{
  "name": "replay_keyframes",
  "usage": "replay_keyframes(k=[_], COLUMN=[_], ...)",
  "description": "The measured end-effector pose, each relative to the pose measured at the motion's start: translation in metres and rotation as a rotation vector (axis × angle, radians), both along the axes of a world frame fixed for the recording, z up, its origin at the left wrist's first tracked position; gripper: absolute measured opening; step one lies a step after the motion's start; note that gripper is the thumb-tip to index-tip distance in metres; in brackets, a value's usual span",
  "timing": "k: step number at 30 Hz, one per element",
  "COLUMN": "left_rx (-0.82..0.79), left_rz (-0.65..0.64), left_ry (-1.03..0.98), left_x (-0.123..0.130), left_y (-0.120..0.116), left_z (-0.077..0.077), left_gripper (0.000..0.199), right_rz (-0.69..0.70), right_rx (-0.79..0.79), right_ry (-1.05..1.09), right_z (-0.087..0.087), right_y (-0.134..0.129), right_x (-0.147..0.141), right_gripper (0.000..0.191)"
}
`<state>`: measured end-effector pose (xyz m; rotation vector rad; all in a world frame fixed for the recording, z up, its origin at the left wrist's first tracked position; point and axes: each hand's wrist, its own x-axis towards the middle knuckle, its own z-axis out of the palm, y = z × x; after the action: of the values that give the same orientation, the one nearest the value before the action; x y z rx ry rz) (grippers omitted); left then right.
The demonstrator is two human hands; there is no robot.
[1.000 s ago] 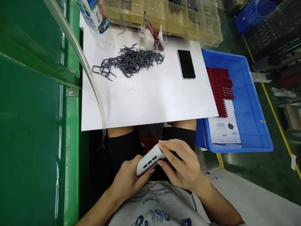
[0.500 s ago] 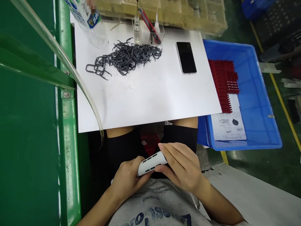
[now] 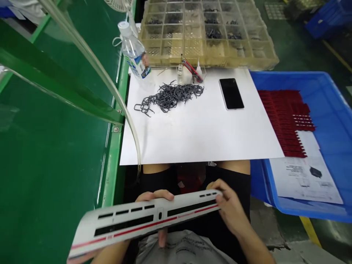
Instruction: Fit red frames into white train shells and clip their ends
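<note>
A long white curved shell [image 3: 143, 216] with black window slots and a red stripe, like a train body, lies across my lap area, held in both hands. My left hand [image 3: 158, 196] wraps round its middle from behind, with part of the palm hidden by the shell. At the shell's narrower right end, my right hand [image 3: 228, 203] grips the tip between thumb and fingers. Beyond them, a pile of thin dark grey clip-like pieces [image 3: 173, 96] rests on the white table board [image 3: 206, 135].
A phone [image 3: 231, 94], a bottle [image 3: 136, 55] and a small clear holder [image 3: 192, 75] with tools stand on the board. Behind is a compartment tray [image 3: 211, 62]. A blue bin [image 3: 335, 121] holds red parts [image 3: 286, 117]. A clear tube [image 3: 121, 99] hangs at left.
The shell has turned so its long side shows, extending far to the left. My hands have moved apart along it, my right hand now at its right tip. The view has shifted.
</note>
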<state>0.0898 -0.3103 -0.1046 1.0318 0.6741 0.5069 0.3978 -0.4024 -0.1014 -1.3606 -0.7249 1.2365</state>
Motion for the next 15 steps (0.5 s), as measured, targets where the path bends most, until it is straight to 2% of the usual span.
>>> replay_keyframes(k=[2,4,6,8,10,12,13,15], left_rx=[0.094,0.203,0.231,0.136,-0.038,-0.19,-0.243,-0.303], left_rz=[0.147,0.312,0.443,0.473,0.334,0.091,-0.002,-0.063], left_ry=[-0.094,-0.204,-0.299,-0.411,-0.577,-0.739,-0.781,-0.752], left_x=[0.006,0.015,0.024,0.028,0.026,0.02,0.017,0.012], left_y=[0.008,0.017,0.024,0.027,0.023,0.014,0.008,-0.001], left_z=[0.001,0.009,0.02,0.027,0.025,0.013,0.006,-0.007], left_gripper=[0.08,0.071,0.061,0.064,0.062,0.057,0.06,0.069], right_rz=[0.246,0.531,0.681,0.659,0.585,0.527,0.519,0.557], right_rx=[-0.157,-0.229,-0.139,0.06,0.242,0.344,0.336,0.221], right_ry=[0.09,0.013,-0.216,-0.457,-0.595,-0.737,-0.855,-1.149], right_z=[-0.01,-0.005,0.012,0.035,0.056,0.07,0.075,0.08], right_y=[-0.01,-0.011,0.003,0.038,0.091,0.155,0.188,0.249], right_x=[-0.021,-0.037,-0.045,-0.044,-0.042,-0.044,-0.048,-0.062], right_gripper=[0.067,0.072,0.07,0.058,0.041,0.025,0.019,0.013])
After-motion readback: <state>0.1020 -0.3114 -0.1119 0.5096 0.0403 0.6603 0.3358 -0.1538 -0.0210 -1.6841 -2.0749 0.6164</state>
